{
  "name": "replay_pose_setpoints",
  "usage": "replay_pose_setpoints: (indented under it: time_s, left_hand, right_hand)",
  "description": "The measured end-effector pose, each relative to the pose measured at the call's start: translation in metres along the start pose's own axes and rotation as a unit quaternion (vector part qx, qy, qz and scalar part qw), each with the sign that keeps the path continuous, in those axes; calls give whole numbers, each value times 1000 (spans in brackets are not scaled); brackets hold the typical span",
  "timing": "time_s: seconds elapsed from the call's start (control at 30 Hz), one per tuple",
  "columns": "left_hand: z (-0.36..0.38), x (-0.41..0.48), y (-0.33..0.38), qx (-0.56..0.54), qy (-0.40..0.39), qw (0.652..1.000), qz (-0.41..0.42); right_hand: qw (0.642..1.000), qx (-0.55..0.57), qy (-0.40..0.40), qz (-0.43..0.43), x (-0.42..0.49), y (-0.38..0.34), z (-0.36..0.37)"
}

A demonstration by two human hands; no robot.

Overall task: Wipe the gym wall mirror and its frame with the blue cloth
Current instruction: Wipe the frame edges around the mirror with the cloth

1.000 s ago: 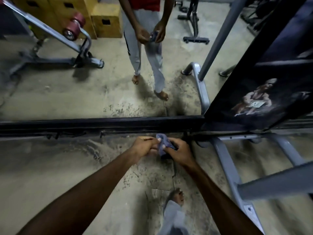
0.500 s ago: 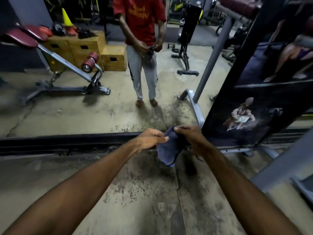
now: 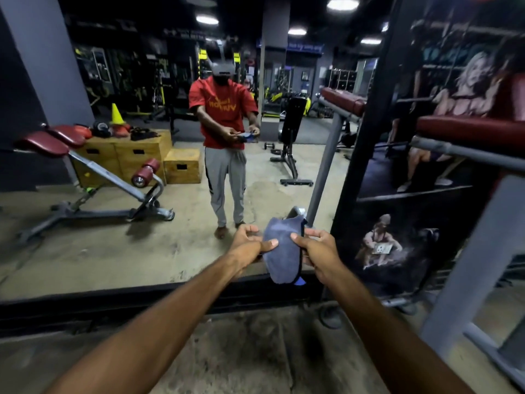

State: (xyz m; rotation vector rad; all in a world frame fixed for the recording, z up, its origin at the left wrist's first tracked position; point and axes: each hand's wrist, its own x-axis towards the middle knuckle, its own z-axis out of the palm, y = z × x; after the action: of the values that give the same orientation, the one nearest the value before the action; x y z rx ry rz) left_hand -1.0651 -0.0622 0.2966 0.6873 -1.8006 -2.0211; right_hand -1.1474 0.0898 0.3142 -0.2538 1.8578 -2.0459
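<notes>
The blue cloth [image 3: 282,251] hangs folded between my two hands, in front of the lower part of the wall mirror [image 3: 142,223]. My left hand [image 3: 248,244] pinches the cloth's left edge with thumb and curled fingers. My right hand [image 3: 319,251] grips its right edge. The mirror's black bottom frame [image 3: 113,302] runs along the floor just below my hands. Its black upright frame [image 3: 366,132] stands to the right of the cloth. In the mirror I see my own reflection holding the cloth.
A poster panel [image 3: 426,194] fills the wall right of the mirror. A grey machine frame [image 3: 471,265] with a red pad [image 3: 468,129] stands close at the right. The worn concrete floor [image 3: 241,351] lies under my arms. The mirror reflects a bench and wooden boxes.
My head has tilted up, so much more of the mirror shows. Both hands have lifted the cloth from near the floor frame and spread it out between them.
</notes>
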Motion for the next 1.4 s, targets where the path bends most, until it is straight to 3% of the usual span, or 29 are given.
replay_pose_setpoints:
  time_s: [0.1,0.2,0.33,0.43,0.5,0.57,0.63,0.7,0.8,0.9,1.0,1.2,1.3,1.4]
  left_hand:
    - [11,-1,13,89,-31,992,80]
    - [17,1,26,185,-78,963,178]
    - [22,4,40,306,-113,916,232]
    - [27,12,44,384,-87,879,271]
    - [34,15,46,359,-87,892,261]
    - [43,15,51,278,-107,933,201]
    - [48,16,54,216,-95,961,145]
    - [50,19,56,157,-85,978,111]
    - [59,18,62,101,-94,988,65]
    - [65,21,65,76,-113,991,16]
    - [67,26,68,99,-135,986,15]
    - [83,59,90,287,-59,945,142]
    - [104,67,127,399,-35,893,207]
    - [139,70,176,515,8,804,298]
  right_hand:
    - [999,-4,38,-32,2,-14,-10]
    - [995,-62,52,-62,9,-23,-24]
    - [995,-51,42,-79,13,-35,-37]
    - [994,-68,29,-83,15,-36,-44]
    - [985,-119,46,-118,17,-34,-47]
    - [944,-223,100,-223,15,-35,-52]
    - [869,-289,126,-382,10,-38,-57]
    - [797,-331,57,-502,8,-38,-61]
    - [730,-447,-55,-515,16,-31,-66]
    - [758,-445,-72,-470,25,-25,-69]
    - [770,-415,-59,-481,35,-25,-73]
    - [802,-382,50,-456,70,-64,-109]
    - [804,-374,86,-454,94,-102,-133]
    - [793,-355,125,-479,117,-151,-147]
